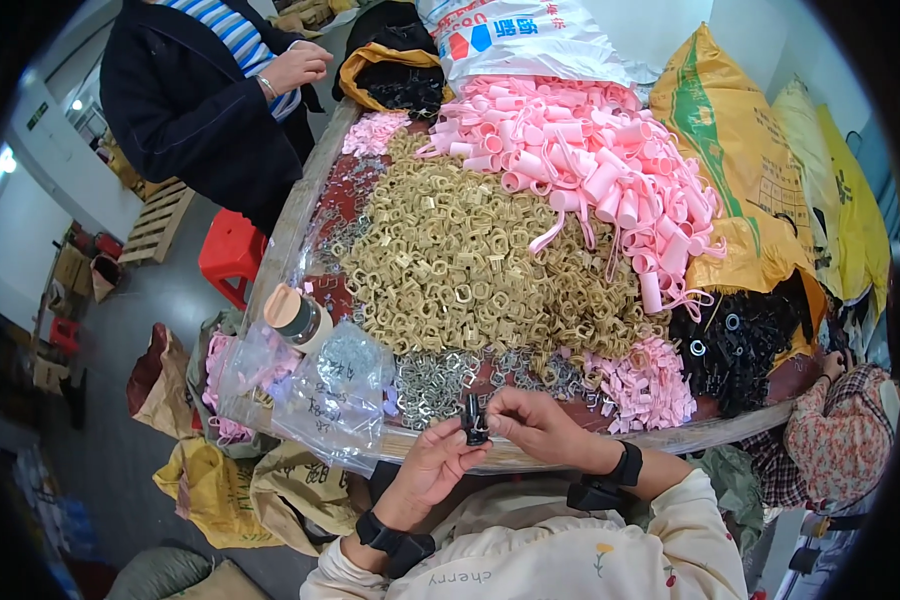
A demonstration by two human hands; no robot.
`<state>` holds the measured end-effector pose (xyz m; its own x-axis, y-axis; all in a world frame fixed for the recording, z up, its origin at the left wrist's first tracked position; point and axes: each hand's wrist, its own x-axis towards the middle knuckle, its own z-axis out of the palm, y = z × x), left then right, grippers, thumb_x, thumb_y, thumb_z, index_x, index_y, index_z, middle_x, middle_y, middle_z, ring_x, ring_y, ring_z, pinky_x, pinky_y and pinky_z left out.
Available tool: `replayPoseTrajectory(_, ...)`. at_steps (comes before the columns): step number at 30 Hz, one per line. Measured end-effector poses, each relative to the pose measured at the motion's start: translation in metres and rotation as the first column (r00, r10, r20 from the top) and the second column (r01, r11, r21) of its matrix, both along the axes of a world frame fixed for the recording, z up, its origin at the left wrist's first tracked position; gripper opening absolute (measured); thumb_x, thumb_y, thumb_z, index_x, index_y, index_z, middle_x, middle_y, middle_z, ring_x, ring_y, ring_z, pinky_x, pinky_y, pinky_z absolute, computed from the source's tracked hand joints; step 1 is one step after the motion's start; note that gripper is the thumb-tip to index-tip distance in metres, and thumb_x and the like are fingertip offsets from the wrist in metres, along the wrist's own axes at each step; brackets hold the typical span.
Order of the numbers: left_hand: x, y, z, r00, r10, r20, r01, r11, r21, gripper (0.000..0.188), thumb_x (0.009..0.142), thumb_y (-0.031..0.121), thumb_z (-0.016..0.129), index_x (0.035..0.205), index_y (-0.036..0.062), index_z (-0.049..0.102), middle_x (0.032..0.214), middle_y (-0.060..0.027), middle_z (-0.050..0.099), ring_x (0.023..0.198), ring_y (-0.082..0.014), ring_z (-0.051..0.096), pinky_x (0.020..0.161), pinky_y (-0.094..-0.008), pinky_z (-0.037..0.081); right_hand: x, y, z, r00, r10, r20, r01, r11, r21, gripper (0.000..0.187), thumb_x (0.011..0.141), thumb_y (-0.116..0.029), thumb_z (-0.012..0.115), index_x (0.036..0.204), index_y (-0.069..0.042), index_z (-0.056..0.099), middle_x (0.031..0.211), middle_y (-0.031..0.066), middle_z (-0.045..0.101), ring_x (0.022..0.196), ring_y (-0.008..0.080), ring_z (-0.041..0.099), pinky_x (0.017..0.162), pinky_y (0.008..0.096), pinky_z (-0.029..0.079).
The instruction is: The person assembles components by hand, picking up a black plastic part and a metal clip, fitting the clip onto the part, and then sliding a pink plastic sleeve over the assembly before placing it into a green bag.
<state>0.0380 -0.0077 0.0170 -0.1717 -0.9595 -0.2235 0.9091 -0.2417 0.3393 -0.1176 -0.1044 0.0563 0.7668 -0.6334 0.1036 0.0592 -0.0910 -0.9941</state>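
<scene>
Over the near edge of the table, my left hand (pixel 440 462) pinches a small black plastic piece (pixel 475 422) upright between thumb and fingers. My right hand (pixel 542 430) meets it from the right, its thumb and forefinger closed against the piece's side. Whatever those right fingertips hold is too small to make out. Just beyond my hands lie silver metal buckles (pixel 435 385) in a loose strip. Behind them spreads a large heap of beige plastic rings (pixel 450 265). Small pink pieces (pixel 650 385) are piled beyond my right hand.
Pink tubes with straps (pixel 590 160) spill from a white sack (pixel 530 40). Black parts (pixel 735 345) lie at the right by a yellow sack (pixel 730 150). A bottle (pixel 298 318) and a clear bag (pixel 340 390) sit left. Other people stand far left and at right.
</scene>
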Motion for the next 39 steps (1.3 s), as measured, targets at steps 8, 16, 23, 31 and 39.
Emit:
replayPoseTrajectory(8, 0.0, 0.003, 0.011, 0.995, -0.019, 0.096, 0.015, 0.999, 0.042, 0.026, 0.082, 0.008, 0.05, 0.105, -0.0034, 0.047, 0.094, -0.0142, 0.057, 0.084, -0.0241, 0.059, 0.075, -0.0287, 0.05, -0.001, 0.001, 0.014, 0.995, -0.029, -0.097, 0.0, 0.956, -0.293, 0.01, 0.078, -0.007, 0.054, 0.077, -0.001, 0.046, 0.066, 0.0093, 0.046, 0.058, 0.0221, 0.046, 0.052, 0.0292, 0.038)
replayPoseTrajectory(16, 0.001, 0.007, 0.01, 0.996, -0.025, 0.086, 0.022, 0.999, 0.04, 0.026, 0.082, 0.008, 0.05, 0.105, -0.0034, 0.047, 0.094, -0.0146, 0.058, 0.083, -0.0243, 0.059, 0.075, -0.0287, 0.05, 0.0, 0.0, 0.017, 0.993, -0.005, -0.122, -0.055, 0.871, -0.489, 0.009, 0.075, -0.006, 0.053, 0.078, -0.003, 0.045, 0.068, 0.0112, 0.048, 0.063, 0.0297, 0.051, 0.052, 0.0345, 0.04)
replayPoseTrajectory(23, 0.001, 0.009, 0.008, 1.0, -0.006, 0.016, 0.006, 1.0, 0.009, 0.023, 0.082, 0.003, 0.048, 0.104, -0.0034, 0.049, 0.096, -0.0147, 0.057, 0.085, -0.0262, 0.059, 0.074, -0.0295, 0.051, 0.005, 0.005, 0.025, 0.986, -0.038, -0.162, -0.059, 0.83, -0.554, 0.008, 0.075, -0.007, 0.052, 0.079, -0.004, 0.047, 0.069, 0.01, 0.048, 0.063, 0.0282, 0.051, 0.052, 0.0353, 0.041)
replayPoseTrajectory(31, 0.001, 0.011, 0.006, 1.0, 0.0, 0.019, 0.0, 1.0, -0.01, 0.023, 0.082, 0.003, 0.048, 0.104, -0.0039, 0.049, 0.097, -0.0142, 0.057, 0.086, -0.0253, 0.058, 0.074, -0.0288, 0.05, 0.007, 0.009, 0.021, 0.978, -0.116, -0.171, -0.054, 0.657, -0.752, 0.009, 0.069, -0.008, 0.055, 0.071, -0.007, 0.046, 0.065, 0.0073, 0.043, 0.055, 0.0242, 0.048, 0.049, 0.0338, 0.038)
replayPoseTrajectory(39, -0.004, 0.006, 0.018, 0.973, -0.058, 0.222, 0.05, 0.998, 0.042, 0.027, 0.081, 0.004, 0.05, 0.106, -0.0062, 0.047, 0.097, -0.0124, 0.056, 0.083, -0.0207, 0.059, 0.074, -0.0268, 0.05, -0.002, 0.008, 0.018, 0.984, -0.09, -0.152, -0.089, 0.494, -0.865, 0.011, 0.068, -0.009, 0.056, 0.068, -0.009, 0.045, 0.063, 0.0036, 0.04, 0.054, 0.0201, 0.047, 0.049, 0.0307, 0.037)
